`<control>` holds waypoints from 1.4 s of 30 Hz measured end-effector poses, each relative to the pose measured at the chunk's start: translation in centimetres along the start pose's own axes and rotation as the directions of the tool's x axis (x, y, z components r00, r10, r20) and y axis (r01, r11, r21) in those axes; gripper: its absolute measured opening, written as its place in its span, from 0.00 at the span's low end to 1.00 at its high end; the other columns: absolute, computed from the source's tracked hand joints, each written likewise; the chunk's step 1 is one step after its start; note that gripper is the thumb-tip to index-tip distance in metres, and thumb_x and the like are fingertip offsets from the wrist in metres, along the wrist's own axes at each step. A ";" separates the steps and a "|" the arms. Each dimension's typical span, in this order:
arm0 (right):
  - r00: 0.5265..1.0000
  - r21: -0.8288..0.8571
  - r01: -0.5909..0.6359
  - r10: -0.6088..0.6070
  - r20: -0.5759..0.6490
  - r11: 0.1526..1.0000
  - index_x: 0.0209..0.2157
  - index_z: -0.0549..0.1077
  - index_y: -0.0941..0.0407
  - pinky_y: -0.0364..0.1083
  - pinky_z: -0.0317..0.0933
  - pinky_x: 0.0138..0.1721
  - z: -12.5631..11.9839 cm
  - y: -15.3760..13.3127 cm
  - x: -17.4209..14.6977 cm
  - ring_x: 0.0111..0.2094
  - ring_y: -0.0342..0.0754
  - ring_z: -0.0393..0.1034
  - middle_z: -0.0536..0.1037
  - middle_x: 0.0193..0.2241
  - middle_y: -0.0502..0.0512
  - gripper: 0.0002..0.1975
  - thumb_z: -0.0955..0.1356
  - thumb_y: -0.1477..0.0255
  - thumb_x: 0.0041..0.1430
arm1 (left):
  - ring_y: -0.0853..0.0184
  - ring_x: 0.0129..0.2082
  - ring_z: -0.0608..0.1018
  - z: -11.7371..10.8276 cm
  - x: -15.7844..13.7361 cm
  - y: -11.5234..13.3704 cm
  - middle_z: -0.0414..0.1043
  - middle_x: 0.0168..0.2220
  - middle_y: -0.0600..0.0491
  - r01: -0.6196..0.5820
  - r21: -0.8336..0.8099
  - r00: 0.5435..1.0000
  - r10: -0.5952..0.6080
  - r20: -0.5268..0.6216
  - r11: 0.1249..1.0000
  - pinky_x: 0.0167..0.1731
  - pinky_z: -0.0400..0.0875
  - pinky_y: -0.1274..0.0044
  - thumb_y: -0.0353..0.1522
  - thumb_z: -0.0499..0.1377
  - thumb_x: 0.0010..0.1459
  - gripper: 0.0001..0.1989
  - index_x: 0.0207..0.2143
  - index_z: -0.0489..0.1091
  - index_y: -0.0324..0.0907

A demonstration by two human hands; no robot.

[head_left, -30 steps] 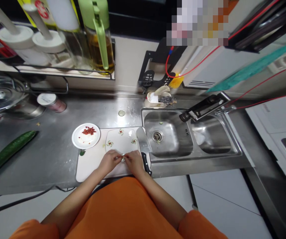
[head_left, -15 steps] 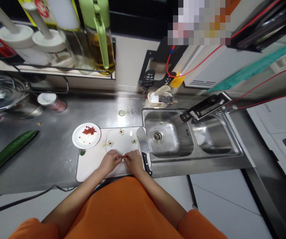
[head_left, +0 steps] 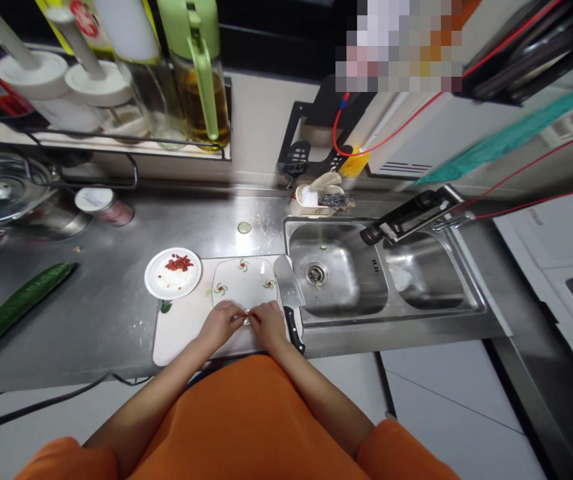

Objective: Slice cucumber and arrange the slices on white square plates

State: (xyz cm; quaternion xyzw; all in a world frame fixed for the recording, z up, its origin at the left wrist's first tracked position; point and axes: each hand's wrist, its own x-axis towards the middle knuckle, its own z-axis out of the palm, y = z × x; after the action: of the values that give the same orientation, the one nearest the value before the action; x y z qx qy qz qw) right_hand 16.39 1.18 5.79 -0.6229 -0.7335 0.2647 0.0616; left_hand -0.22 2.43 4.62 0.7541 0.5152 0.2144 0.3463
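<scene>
Over the near edge of a square white plate [head_left: 244, 283] with small flower prints, my left hand [head_left: 224, 321] and my right hand [head_left: 267, 323] meet fingertip to fingertip. Both are closed in a pinch around something small and pale, mostly hidden by the fingers; its kind cannot be made out. The plate rests on a white cutting board [head_left: 181, 337]. A cleaver [head_left: 291, 293] with a black handle lies on the board's right side, beside my right hand. To the left, a round white plate [head_left: 151, 275] carries small red pieces [head_left: 179, 263].
A long cucumber [head_left: 21, 303] lies at the left, and a green end piece [head_left: 166, 307] sits on the board. A pale slice [head_left: 244, 228] is on the counter behind. The double sink [head_left: 346, 313] is at the right. Bottles and jars [head_left: 201, 100] stand on the rack.
</scene>
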 end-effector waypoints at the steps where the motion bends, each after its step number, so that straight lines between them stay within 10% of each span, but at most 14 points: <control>1: 1.000 -0.008 -0.004 0.004 0.009 1.000 0.33 0.75 0.52 0.44 0.47 0.36 0.0 0.0 0.0 0.38 0.47 0.59 0.74 0.32 0.51 0.07 0.65 0.68 0.59 | 0.68 0.32 0.73 0.0 0.0 0.0 0.72 0.28 0.52 0.003 -0.001 1.000 -0.003 0.003 1.000 0.37 0.66 0.75 0.29 0.58 0.53 0.05 0.27 0.74 0.42; 42: 0.997 0.024 0.054 -0.052 -0.065 0.998 0.31 0.75 0.55 0.43 0.49 0.39 0.4 0.7 0.0 0.34 0.44 0.61 0.74 0.30 0.51 0.07 0.65 0.71 0.59 | 0.69 0.32 0.73 -0.3 -0.2 0.3 0.73 0.28 0.53 -0.010 -0.036 0.999 0.008 -0.050 0.999 0.36 0.68 0.76 0.28 0.58 0.53 0.05 0.29 0.74 0.43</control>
State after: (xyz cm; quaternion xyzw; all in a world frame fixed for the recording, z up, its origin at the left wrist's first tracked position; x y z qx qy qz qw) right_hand 16.82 1.11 5.13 -0.6105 -0.7440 0.2524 0.1004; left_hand -0.28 2.21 5.06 0.7444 0.5165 0.2440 0.3457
